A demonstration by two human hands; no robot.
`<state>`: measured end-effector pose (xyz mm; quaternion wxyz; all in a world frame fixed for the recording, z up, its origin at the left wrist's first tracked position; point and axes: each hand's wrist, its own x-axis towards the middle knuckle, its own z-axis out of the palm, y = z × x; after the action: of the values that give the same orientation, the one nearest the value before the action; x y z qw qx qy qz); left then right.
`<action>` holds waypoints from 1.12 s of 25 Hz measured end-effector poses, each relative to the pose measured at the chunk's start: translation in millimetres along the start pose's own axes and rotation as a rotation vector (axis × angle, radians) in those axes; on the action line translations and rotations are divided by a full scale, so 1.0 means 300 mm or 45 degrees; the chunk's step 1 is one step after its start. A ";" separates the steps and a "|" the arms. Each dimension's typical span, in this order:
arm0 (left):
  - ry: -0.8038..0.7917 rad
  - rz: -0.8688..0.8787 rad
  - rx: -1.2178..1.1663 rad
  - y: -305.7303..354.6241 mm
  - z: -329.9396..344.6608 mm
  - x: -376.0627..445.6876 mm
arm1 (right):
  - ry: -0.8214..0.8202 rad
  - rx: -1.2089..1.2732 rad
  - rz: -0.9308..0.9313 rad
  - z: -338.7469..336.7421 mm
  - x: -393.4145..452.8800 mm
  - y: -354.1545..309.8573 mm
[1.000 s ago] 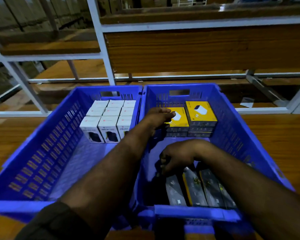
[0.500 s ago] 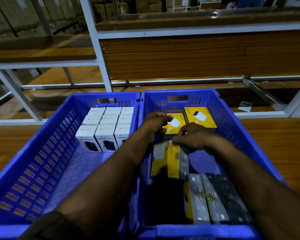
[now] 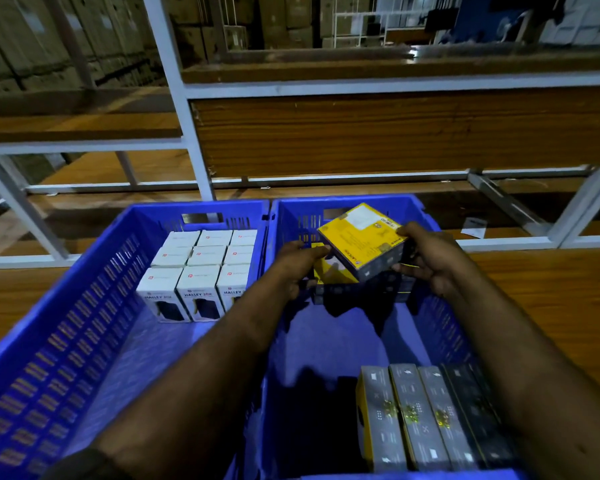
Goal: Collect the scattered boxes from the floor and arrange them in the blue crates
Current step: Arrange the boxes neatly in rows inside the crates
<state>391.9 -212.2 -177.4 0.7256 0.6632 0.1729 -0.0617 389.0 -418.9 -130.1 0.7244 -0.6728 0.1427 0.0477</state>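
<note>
Two blue crates stand side by side, the left crate (image 3: 66, 327) and the right crate (image 3: 440, 327). Both hands hold one yellow and grey box (image 3: 364, 240) tilted above the far end of the right crate. My left hand (image 3: 298, 265) grips its left corner and my right hand (image 3: 426, 258) grips its right side. Under it lies a stack of yellow boxes (image 3: 329, 273), partly hidden. Several grey boxes (image 3: 416, 417) stand on edge at the near end of the right crate. Several white boxes (image 3: 201, 268) fill the far end of the left crate.
The crates rest on a wooden surface (image 3: 551, 292). A white metal shelf frame (image 3: 187, 126) with wooden boards rises right behind them. A small white paper (image 3: 474, 226) lies at the back right. Stacked cartons show dimly in the far background.
My right hand lifted a box from the near end of the right crate and carried it to the far end. The left hand joined it, and both now hold it tilted over the yellow stack.
</note>
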 end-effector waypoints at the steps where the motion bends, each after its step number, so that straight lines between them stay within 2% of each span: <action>1: -0.062 -0.037 -0.060 0.007 -0.001 -0.005 | -0.031 0.025 0.023 -0.002 0.002 0.001; 4: -0.181 -0.070 -0.168 0.031 0.003 -0.039 | -0.111 0.047 0.073 0.007 0.010 0.016; 8: -0.119 0.007 -0.278 0.051 0.010 -0.052 | -0.229 0.011 -0.020 0.011 0.010 0.019; 10: -0.161 0.010 -0.485 0.056 -0.006 -0.038 | -0.278 -0.158 -0.239 0.013 0.011 0.026; 12: -0.267 -0.042 -0.671 0.056 -0.024 -0.024 | -0.211 -0.427 -0.580 0.015 0.011 0.035; 14: -0.326 -0.072 -0.690 0.052 -0.026 -0.027 | -0.029 -0.653 -0.841 0.012 0.018 0.030; 17: -0.365 -0.081 -0.581 0.060 -0.001 -0.052 | 0.057 -0.654 -0.994 0.004 0.029 0.021; 19: -0.416 -0.032 -0.551 0.062 0.006 -0.063 | 0.071 -0.505 -0.909 0.006 0.056 0.033; 21: -0.438 0.074 -0.453 0.061 0.005 -0.071 | 0.029 -0.196 -0.599 0.005 0.088 0.048; 23: -0.430 0.119 -0.364 0.060 0.003 -0.082 | -0.023 -0.060 -0.335 -0.003 0.107 0.061; 25: -0.420 0.108 -0.344 0.057 0.000 -0.083 | -0.038 -0.033 -0.248 -0.006 0.112 0.066; 28: -0.438 0.112 -0.299 0.055 -0.004 -0.085 | -0.021 0.043 -0.274 -0.007 0.105 0.063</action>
<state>373.2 -212.7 -153.4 0.8188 0.5605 0.0233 -0.1219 413.9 -423.2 -156.9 0.7377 -0.6715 0.0643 -0.0272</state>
